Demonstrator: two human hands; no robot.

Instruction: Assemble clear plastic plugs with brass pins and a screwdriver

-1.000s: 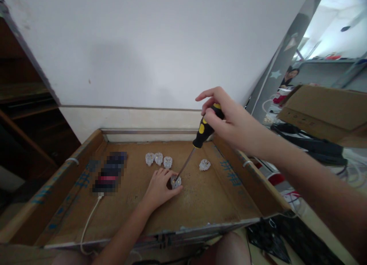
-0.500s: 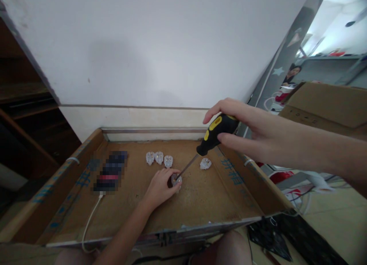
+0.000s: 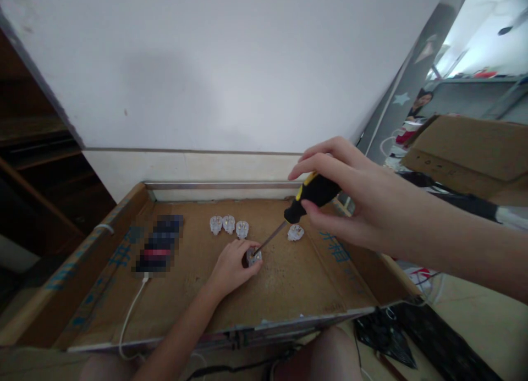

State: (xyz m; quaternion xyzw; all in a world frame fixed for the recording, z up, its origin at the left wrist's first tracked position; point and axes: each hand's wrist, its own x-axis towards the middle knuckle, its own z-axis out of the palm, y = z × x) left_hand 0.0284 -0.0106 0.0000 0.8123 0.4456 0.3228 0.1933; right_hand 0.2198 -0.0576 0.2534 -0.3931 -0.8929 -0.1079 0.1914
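Observation:
My left hand (image 3: 230,269) rests on the brown board and pinches a small clear plastic plug part (image 3: 253,257) against it. My right hand (image 3: 346,191) grips the black-and-yellow handle of a screwdriver (image 3: 310,197). Its thin metal shaft slants down to the left, and the tip sits on the clear part. Three similar clear parts (image 3: 228,226) lie in a row just behind my left hand. A single one (image 3: 295,233) lies to the right, under the screwdriver handle.
The work surface is a shallow cardboard tray (image 3: 103,243) with raised sides, set against a white wall. A dark blurred device (image 3: 159,245) with a white cable (image 3: 127,318) lies at the tray's left. A cardboard box (image 3: 470,150) and black cables are to the right.
My right hand has turned on the screwdriver handle and tipped it lower and flatter, toward the right. The tip stays on the clear part, and my left hand keeps its hold.

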